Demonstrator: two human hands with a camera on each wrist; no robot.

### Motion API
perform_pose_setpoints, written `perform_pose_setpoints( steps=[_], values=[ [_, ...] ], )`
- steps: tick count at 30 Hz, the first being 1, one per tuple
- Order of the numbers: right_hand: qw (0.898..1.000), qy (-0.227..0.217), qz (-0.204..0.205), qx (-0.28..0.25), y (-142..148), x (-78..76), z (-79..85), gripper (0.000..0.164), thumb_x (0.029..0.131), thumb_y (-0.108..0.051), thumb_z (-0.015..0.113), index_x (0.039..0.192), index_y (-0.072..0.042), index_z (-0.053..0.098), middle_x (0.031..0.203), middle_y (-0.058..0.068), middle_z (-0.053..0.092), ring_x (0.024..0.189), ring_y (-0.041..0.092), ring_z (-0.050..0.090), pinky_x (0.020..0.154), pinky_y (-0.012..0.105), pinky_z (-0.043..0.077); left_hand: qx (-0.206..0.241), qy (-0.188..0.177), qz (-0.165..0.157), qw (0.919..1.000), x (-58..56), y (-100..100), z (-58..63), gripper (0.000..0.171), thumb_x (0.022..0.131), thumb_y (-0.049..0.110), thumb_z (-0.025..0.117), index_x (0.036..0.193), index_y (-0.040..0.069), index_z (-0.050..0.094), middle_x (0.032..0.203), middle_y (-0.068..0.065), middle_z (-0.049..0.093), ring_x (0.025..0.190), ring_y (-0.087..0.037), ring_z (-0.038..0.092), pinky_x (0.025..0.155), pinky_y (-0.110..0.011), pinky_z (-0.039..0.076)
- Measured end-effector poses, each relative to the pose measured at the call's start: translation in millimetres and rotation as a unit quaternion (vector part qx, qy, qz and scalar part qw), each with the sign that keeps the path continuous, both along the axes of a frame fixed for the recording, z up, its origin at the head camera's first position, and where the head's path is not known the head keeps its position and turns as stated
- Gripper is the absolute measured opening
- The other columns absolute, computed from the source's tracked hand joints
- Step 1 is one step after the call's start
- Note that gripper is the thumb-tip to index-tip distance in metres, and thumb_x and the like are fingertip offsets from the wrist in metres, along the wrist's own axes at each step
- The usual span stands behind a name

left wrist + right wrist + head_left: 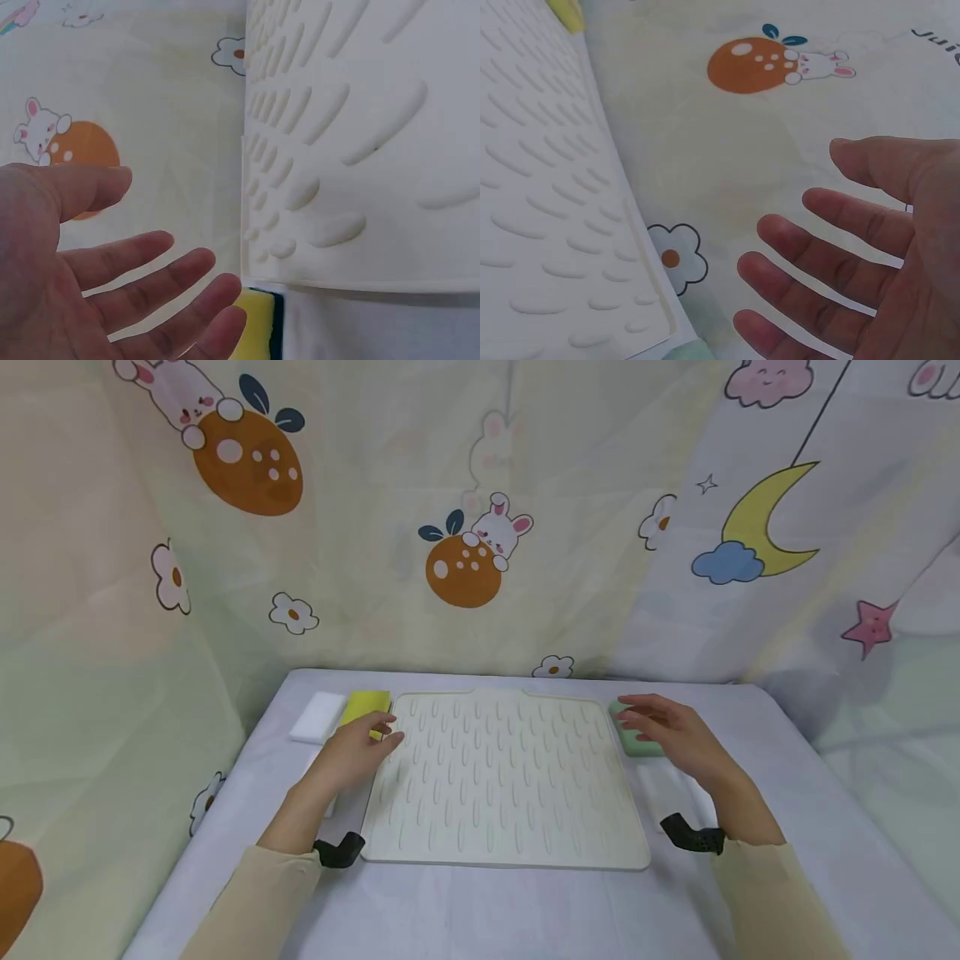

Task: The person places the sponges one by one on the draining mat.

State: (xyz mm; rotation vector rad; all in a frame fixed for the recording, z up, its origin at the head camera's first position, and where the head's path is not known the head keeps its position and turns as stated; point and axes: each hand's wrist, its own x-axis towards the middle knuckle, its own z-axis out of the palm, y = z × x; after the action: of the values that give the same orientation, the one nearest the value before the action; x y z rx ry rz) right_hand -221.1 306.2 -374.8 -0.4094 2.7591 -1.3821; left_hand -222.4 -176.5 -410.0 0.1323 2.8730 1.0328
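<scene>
Pale ridged mat laid flat on counter between left hand and right hand; fingers of both loosely spread, nothing grasped. Yellow sponge (partly hidden by left hand) could be knocked by careless reach.

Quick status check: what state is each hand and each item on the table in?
Left hand, open, holding nothing.
Right hand, open, holding nothing.
White ridged mat, lying flat on the table.
Yellow sponge, lying on the table, partly hidden by the left hand.
White block, lying beside the sponge.
Pale green block, on the table, partly hidden by the right hand.
</scene>
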Motion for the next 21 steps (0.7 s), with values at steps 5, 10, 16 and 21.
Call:
perform_pose_setpoints(
  steps=[5,10,16,21],
  values=[
    [0.999,0.022,-0.008,-0.026,5.5,5.0,-6.9,0.043,0.109,-0.031,0.055,0.147,-0.011,0.056,0.135,0.008,0.065,0.109,-0.002,0.065,0.089,0.019,0.055,-0.003,-0.012,0.002,0.9999,1.5,-3.3,-9.1,0.052,0.103,0.035,0.061,0.148,0.008,0.054,0.139,-0.017,0.064,0.124,-0.038,0.064,0.099,-0.055,0.052],
    [0.998,0.028,-0.017,-0.047,11.3,7.7,-10.3,0.041,0.108,-0.029,0.056,0.145,-0.01,0.057,0.128,0.004,0.069,0.107,0.001,0.068,0.088,0.021,0.056,-0.017,-0.021,0.012,0.9996,4.1,-6.5,-16.9,0.052,0.101,0.026,0.064,0.149,0.008,0.052,0.139,-0.018,0.064,0.126,-0.038,0.064,0.1,-0.057,0.05],
    [0.998,0.028,-0.017,-0.047,18.3,8.7,-11.9,0.041,0.11,-0.029,0.052,0.146,-0.011,0.056,0.124,-0.004,0.07,0.108,0.001,0.068,0.09,0.02,0.055,-0.038,-0.013,0.016,0.999,4.8,-7.7,-24.3,0.052,0.099,0.019,0.066,0.147,0.004,0.053,0.136,-0.02,0.065,0.118,-0.035,0.066,0.093,-0.055,0.053],
    [0.999,0.028,-0.014,-0.04,23.7,7.9,-12.9,0.041,0.11,-0.03,0.051,0.147,-0.012,0.055,0.126,-0.001,0.069,0.11,0.003,0.068,0.09,0.018,0.053,-0.032,-0.003,0.019,0.9993,3.2,-7.7,-33.3,0.05,0.096,0.013,0.068,0.144,0.003,0.056,0.129,-0.019,0.066,0.106,-0.03,0.066,0.088,-0.049,0.053]
  ],
)
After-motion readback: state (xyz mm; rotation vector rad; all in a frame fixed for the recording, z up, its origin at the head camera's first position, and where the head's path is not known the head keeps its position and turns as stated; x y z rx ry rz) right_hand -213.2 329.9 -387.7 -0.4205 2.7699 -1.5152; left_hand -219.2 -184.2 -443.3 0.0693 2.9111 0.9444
